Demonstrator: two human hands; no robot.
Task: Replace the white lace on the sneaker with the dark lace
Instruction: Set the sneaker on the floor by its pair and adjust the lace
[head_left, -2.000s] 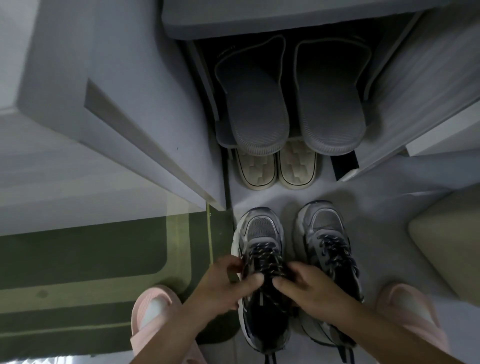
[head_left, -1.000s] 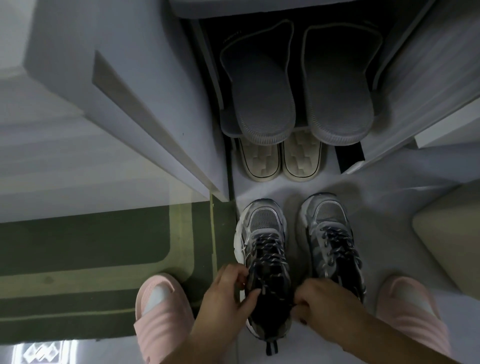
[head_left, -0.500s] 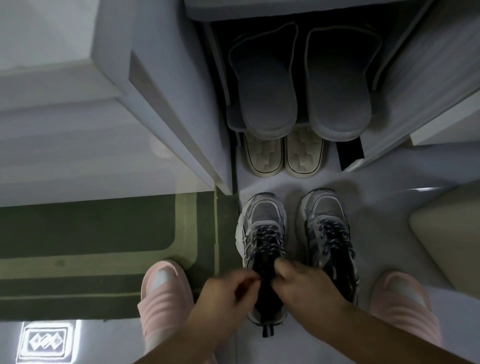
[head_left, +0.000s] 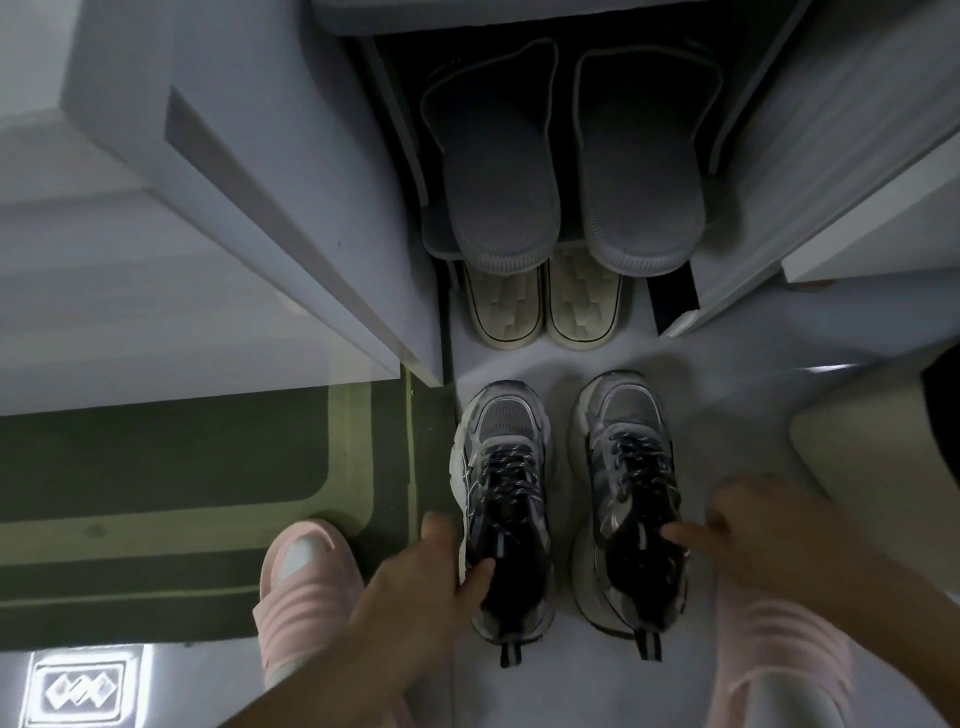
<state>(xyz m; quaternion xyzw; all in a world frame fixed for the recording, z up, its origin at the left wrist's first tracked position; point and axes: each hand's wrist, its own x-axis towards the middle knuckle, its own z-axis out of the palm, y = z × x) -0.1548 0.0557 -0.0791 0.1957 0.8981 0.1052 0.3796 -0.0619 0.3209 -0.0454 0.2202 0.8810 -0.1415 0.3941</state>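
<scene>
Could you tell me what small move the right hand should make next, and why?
Probably close the right hand on the right sneaker's collar. Both sneakers already carry dark laces, the left hand pinches the left sneaker's collar, and the right only reaches its shoe with one finger.

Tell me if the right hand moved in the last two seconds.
Yes. The right hand left the dark-laced grey sneaker beside the green mat and shifted right, to the collar of the other grey sneaker.
</scene>
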